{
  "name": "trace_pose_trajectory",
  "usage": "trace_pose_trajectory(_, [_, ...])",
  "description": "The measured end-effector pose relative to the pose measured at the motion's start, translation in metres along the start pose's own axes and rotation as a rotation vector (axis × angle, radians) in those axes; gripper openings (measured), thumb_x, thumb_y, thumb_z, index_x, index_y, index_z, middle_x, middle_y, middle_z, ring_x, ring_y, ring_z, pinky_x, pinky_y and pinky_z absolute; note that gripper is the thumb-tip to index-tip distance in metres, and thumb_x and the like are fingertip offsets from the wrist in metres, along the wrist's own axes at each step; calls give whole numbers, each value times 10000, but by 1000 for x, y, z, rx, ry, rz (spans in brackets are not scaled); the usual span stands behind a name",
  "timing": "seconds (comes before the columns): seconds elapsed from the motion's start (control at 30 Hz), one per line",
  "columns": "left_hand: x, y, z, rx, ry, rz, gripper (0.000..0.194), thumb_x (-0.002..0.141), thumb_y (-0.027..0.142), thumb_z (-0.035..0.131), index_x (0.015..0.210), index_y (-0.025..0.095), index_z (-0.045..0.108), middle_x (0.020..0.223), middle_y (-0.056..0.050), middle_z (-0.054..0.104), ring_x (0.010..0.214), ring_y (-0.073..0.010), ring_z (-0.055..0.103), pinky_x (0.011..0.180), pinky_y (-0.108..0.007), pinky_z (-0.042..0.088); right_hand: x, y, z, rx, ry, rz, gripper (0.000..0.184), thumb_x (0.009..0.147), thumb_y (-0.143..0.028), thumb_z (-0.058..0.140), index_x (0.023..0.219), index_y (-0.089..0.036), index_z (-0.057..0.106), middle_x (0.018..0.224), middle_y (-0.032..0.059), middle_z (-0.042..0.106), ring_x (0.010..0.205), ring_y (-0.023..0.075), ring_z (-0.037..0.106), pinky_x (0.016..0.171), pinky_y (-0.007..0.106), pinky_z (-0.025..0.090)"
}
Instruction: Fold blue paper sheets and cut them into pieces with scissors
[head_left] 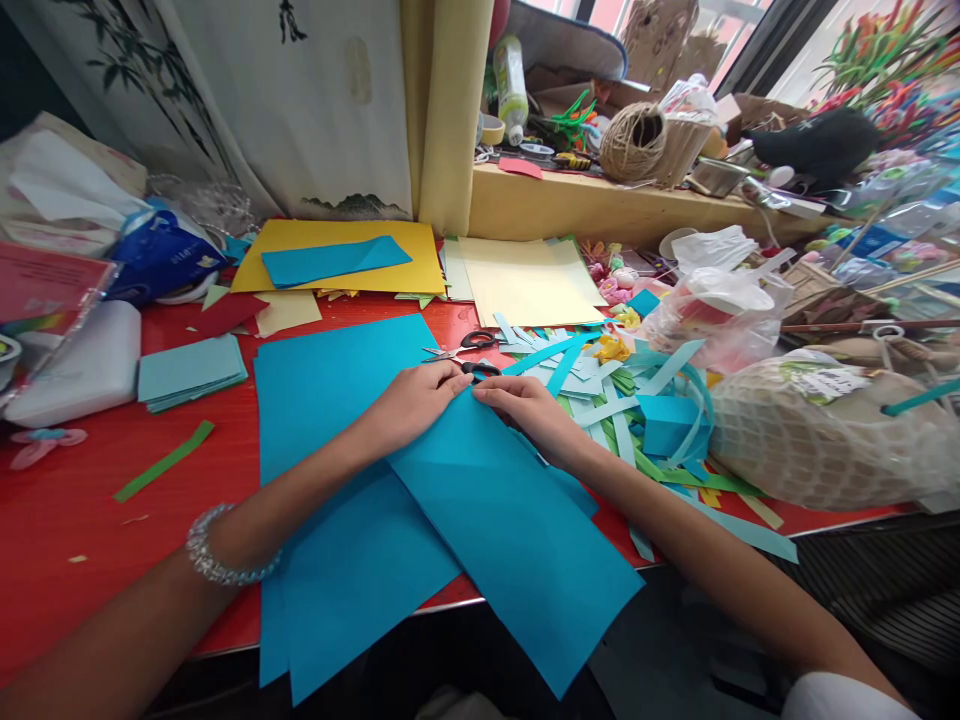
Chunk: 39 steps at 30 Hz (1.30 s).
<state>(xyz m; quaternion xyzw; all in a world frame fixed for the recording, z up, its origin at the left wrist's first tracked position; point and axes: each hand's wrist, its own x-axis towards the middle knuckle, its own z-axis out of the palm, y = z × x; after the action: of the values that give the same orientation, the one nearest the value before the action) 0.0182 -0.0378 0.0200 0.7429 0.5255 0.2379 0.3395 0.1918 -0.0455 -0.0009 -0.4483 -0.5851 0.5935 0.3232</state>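
Observation:
Both my hands meet at the far edge of a blue sheet of paper (517, 540), which slants toward me and hangs past the table's front edge. My left hand (416, 400) pinches that edge from the left, thumb and fingers together. From the right, my right hand (536, 415) pinches the same edge close by. Beneath lie larger blue sheets (322, 400), spread flat and overhanging the table. Just beyond my fingertips rest black-handled scissors (476, 342), their blades pointing left and their lower handle partly behind my left fingers.
Cut paper strips (615, 410) in pale blue and green heap up to the right. Yellow card (337, 235) and cream sheets (525, 280) lie at the back. At left sit a stack of pale blue cards (191, 370) and a green strip (165, 462). A netted bag (802, 430) stands far right.

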Motion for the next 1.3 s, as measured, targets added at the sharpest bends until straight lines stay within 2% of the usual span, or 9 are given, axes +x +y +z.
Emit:
trace_pose_trajectory(0.17, [-2,2,3,-16,72,29,289,882,411,444,726,204,572,796,-21,660,766,-197,596,645,-299,429,-1,0,0,-55,31,-36,251,788,-417,563,761,-178,634,582,-46,397,521,88,312,488,237,215])
trace_pose_trajectory(0.3, [-5,5,5,6,108,100,179,873,329,494,789,213,602,849,-14,681,805,-188,608,677,-284,433,-1,-1,0,-58,44,-33,255,793,-409,556,787,-172,649,584,-41,419,516,89,312,481,242,208])
trace_pose_trajectory(0.6, [-8,3,7,206,184,278,189,920,262,419,804,191,550,891,-53,646,841,-196,587,745,-314,425,-2,-4,1,25,73,-46,237,761,-320,583,591,-162,536,565,-44,380,524,81,316,492,245,239])
trace_pose_trajectory(0.8, [-5,4,-3,238,263,240,165,916,281,446,789,196,507,857,-49,624,804,-187,572,701,-298,423,-2,-6,1,24,86,-44,277,744,-270,577,528,-175,431,531,-51,323,504,78,287,468,243,214])
trace_pose_trajectory(1.03, [1,-3,-12,258,315,223,184,915,207,407,731,204,412,772,-38,546,702,-174,501,628,-298,378,-2,-4,4,38,68,-4,232,718,-275,593,535,-172,493,541,-40,362,527,85,326,489,237,271])
trace_pose_trajectory(1.3, [4,-9,-23,263,383,171,168,907,195,406,739,201,410,768,-40,528,707,-180,485,621,-304,353,-2,-4,3,55,50,-21,270,737,-305,615,535,-172,496,548,-41,362,517,79,302,485,244,252])
